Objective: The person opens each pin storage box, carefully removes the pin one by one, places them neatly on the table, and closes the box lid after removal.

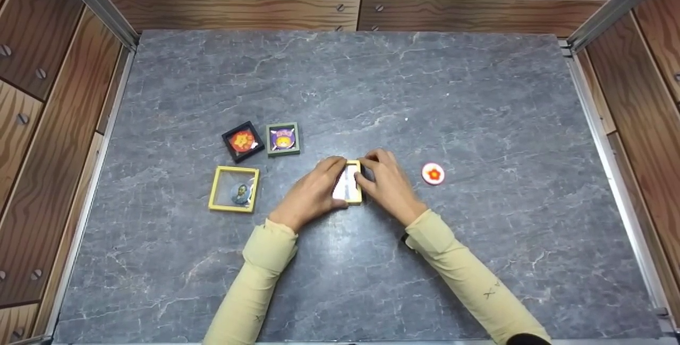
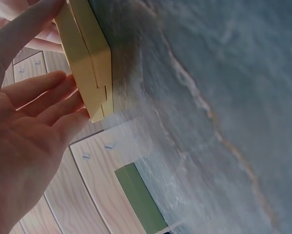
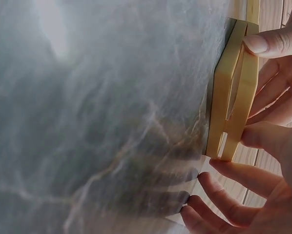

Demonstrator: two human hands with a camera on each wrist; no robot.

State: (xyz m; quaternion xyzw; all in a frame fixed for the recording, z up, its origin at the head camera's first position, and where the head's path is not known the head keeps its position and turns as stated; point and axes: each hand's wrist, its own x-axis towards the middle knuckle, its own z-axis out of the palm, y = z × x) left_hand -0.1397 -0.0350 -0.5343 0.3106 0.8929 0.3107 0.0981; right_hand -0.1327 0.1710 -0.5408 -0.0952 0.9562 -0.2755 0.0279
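Note:
A yellow display frame [image 1: 349, 184] with a clear, shiny window is between both hands in the middle of the table. My left hand [image 1: 312, 192] grips it from the left, thumb at the near edge and fingers at the far one. My right hand [image 1: 392, 185] pinches its right side with thumb and index finger. Seen from the right wrist, the frame's two yellow halves [image 3: 243, 87] have a narrow gap between them, and the other right fingers [image 3: 224, 195] spread beside the tabletop. In the left wrist view, a seam runs along the frame's side [image 2: 87, 53].
A round white disc with a red flower [image 1: 433, 174] lies to the right. At left are a black frame [image 1: 231, 150], a green frame [image 1: 283, 153] and a larger yellow frame [image 1: 214, 190], each holding a round piece. Wood-patterned walls [image 1: 234, 13] bound the grey tabletop [image 1: 478, 95].

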